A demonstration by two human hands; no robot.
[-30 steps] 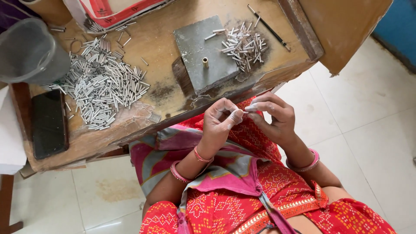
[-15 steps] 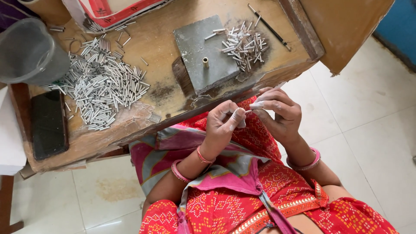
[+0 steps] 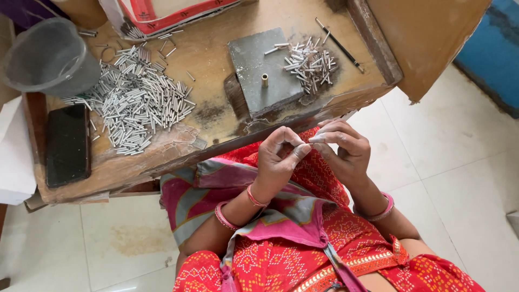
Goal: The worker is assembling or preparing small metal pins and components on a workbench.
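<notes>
Worn wooden bench (image 3: 216, 116): tube heap (image 3: 135, 105), grey block (image 3: 262, 67); left hand (image 3: 278, 159), right hand (image 3: 343, 148) pinching small tube (image 3: 316, 139).

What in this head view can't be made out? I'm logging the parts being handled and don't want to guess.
- The small pale piece pinched between left hand and right hand: fingers cover most of it, too small to identify.
- Grey bucket: contents not visible, left edge cuts it.
- Red-and-white box: cut off by the top edge.
- Dark slab on the table: featureless, kind unclear.
</notes>
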